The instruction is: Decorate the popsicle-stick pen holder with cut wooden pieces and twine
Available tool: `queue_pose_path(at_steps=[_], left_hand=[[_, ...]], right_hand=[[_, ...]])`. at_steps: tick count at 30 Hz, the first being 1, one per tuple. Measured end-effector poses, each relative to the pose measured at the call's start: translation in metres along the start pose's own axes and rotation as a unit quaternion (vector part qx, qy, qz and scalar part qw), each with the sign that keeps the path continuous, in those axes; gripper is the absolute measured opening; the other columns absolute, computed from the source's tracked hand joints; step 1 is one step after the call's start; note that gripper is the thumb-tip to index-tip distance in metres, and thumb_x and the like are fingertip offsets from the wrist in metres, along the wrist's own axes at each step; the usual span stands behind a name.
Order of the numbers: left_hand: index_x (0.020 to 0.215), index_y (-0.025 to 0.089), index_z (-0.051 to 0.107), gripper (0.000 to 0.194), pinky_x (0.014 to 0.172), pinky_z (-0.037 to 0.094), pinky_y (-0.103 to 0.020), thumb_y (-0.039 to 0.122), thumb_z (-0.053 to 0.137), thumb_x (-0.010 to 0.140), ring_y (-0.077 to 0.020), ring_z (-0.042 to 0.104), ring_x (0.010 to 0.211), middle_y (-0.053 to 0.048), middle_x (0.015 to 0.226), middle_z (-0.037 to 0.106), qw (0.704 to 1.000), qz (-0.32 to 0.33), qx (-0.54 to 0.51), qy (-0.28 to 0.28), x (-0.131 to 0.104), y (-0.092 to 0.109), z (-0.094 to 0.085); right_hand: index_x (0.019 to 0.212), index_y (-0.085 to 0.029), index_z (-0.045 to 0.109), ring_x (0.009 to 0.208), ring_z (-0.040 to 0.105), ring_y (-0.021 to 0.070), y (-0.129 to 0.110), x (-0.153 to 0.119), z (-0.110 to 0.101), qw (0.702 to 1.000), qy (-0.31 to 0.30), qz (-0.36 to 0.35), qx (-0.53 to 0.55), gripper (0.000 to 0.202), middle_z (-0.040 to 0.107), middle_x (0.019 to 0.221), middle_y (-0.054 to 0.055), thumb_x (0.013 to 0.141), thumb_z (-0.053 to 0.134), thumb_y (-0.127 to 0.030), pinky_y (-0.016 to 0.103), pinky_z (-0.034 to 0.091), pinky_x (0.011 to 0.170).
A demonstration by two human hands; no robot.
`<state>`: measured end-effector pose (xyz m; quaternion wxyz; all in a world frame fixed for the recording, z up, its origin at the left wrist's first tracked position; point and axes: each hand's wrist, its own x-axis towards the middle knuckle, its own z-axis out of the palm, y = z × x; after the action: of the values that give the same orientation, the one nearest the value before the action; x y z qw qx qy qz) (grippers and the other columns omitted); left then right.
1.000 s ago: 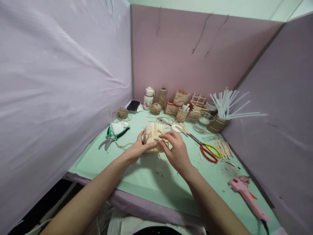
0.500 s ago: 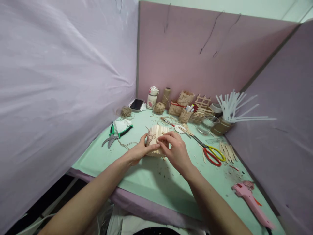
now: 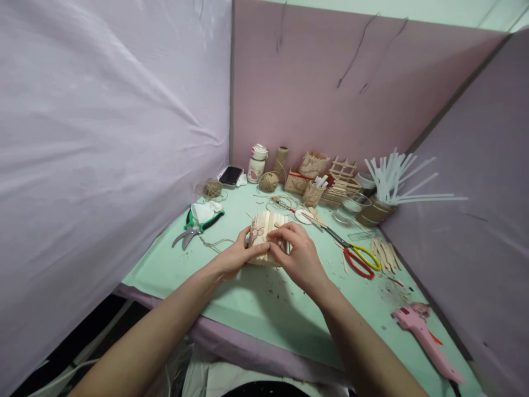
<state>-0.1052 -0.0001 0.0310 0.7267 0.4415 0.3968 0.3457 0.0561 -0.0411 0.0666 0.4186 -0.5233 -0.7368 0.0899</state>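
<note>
Box of pale wooden strips [image 3: 269, 220] is held between two hands near the middle of the green-covered bench [image 3: 231, 300] in the head view; whether its underside rests on the cloth is hard to tell. The left hand [image 3: 236, 255] grips its left side, thumb laid across the front and fingers behind. The right hand [image 3: 298, 252] has thumb and fingertips drawn narrow against the strip face, close to the left thumb; whether a small piece is pinched there cannot be told. Left of the box lie pruning shears [image 3: 189, 237] with green and black handles, a crumpled white tissue [image 3: 205, 211] on top of them. To the right are scissors [image 3: 357, 263] with one red and one yellow loop, loose wooden sticks [image 3: 386, 256] just beside them, and a pink glue gun [image 3: 425, 342] nearer the front. Along the back stand a white bottle [image 3: 257, 165], a ball of twine [image 3: 269, 182], a clear bowl [image 3: 350, 209] and white rods [image 3: 388, 179] fanned out of a brown holder.
</note>
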Motion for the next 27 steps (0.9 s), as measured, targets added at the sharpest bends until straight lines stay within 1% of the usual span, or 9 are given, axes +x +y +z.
queue_pose_path(at_steps=[4, 6, 9, 12, 16, 21, 25, 27], left_hand=[[0.150, 0.026, 0.021, 0.108, 0.102, 0.043, -0.043, 0.043, 0.083, 0.063, -0.0333, 0.053, 0.126, -0.015, 0.140, 0.053, 1.000, 0.007, -0.030, 0.004, -0.002, -0.001, 0.002], [0.149, 0.028, 0.023, 0.103, 0.099, 0.045, -0.044, 0.042, 0.082, 0.066, -0.0331, 0.054, 0.124, -0.014, 0.139, 0.054, 0.999, 0.015, -0.048, -0.012, -0.002, -0.002, 0.003], [0.148, 0.031, 0.023, 0.096, 0.094, 0.048, -0.043, 0.040, 0.079, 0.070, -0.0316, 0.056, 0.120, -0.013, 0.142, 0.050, 0.997, 0.021, -0.064, -0.043, -0.002, -0.005, 0.003], [0.148, 0.031, 0.023, 0.090, 0.090, 0.050, -0.042, 0.043, 0.075, 0.074, -0.0300, 0.057, 0.118, -0.013, 0.141, 0.050, 0.995, 0.023, -0.076, -0.053, -0.002, -0.007, 0.003], [0.146, 0.031, 0.026, 0.086, 0.088, 0.051, -0.040, 0.048, 0.072, 0.075, -0.0298, 0.057, 0.118, -0.013, 0.138, 0.052, 0.995, 0.017, -0.089, -0.042, -0.002, -0.009, 0.008], [0.145, 0.031, 0.026, 0.080, 0.084, 0.052, -0.038, 0.044, 0.069, 0.078, -0.0275, 0.059, 0.113, -0.011, 0.132, 0.056, 0.997, 0.009, -0.075, -0.012, -0.003, -0.010, 0.014], [0.144, 0.030, 0.026, 0.083, 0.085, 0.052, -0.037, 0.043, 0.072, 0.076, -0.0259, 0.061, 0.110, -0.011, 0.131, 0.057, 0.995, 0.022, -0.097, -0.010, -0.003, -0.010, 0.015], [0.145, 0.031, 0.025, 0.085, 0.086, 0.052, -0.038, 0.042, 0.073, 0.075, -0.0258, 0.061, 0.111, -0.011, 0.132, 0.057, 0.994, 0.027, -0.104, -0.008, -0.003, -0.011, 0.015]], right_hand=[[0.088, -0.022, 0.069, 0.090, 0.057, 0.0230, -0.003, -0.002, -0.001, 1.000, 0.010, -0.010, -0.006, 0.008, 0.062, 0.090, 0.006, 0.083, 0.063, -0.017, 0.039, 0.046, 0.082], [0.088, -0.021, 0.069, 0.091, 0.056, 0.0232, -0.005, -0.003, -0.001, 1.000, 0.017, -0.017, -0.016, 0.008, 0.061, 0.090, 0.007, 0.084, 0.063, -0.017, 0.038, 0.046, 0.082], [0.090, -0.019, 0.069, 0.092, 0.054, 0.0233, -0.006, -0.006, 0.000, 0.999, 0.022, -0.034, -0.025, 0.008, 0.060, 0.091, 0.008, 0.086, 0.062, -0.017, 0.038, 0.046, 0.081], [0.091, -0.019, 0.068, 0.092, 0.053, 0.0229, -0.004, -0.009, 0.002, 0.998, 0.026, -0.047, -0.022, 0.009, 0.059, 0.092, 0.008, 0.086, 0.062, -0.017, 0.037, 0.046, 0.080], [0.093, -0.020, 0.067, 0.090, 0.052, 0.0228, -0.003, -0.014, 0.003, 0.997, 0.036, -0.055, -0.025, 0.010, 0.058, 0.091, 0.007, 0.087, 0.060, -0.017, 0.037, 0.046, 0.080], [0.095, -0.021, 0.065, 0.090, 0.053, 0.0226, -0.004, -0.020, 0.003, 0.996, 0.043, -0.067, -0.031, 0.010, 0.058, 0.091, 0.007, 0.088, 0.059, -0.018, 0.038, 0.047, 0.079], [0.105, -0.021, 0.062, 0.097, 0.054, 0.0232, -0.003, -0.024, 0.001, 0.995, 0.062, -0.074, -0.012, 0.018, 0.059, 0.101, 0.009, 0.087, 0.059, -0.017, 0.040, 0.048, 0.086], [0.102, -0.022, 0.062, 0.098, 0.054, 0.0231, -0.002, -0.027, 0.001, 0.995, 0.070, -0.072, -0.007, 0.016, 0.058, 0.102, 0.009, 0.088, 0.059, -0.017, 0.041, 0.048, 0.087]])
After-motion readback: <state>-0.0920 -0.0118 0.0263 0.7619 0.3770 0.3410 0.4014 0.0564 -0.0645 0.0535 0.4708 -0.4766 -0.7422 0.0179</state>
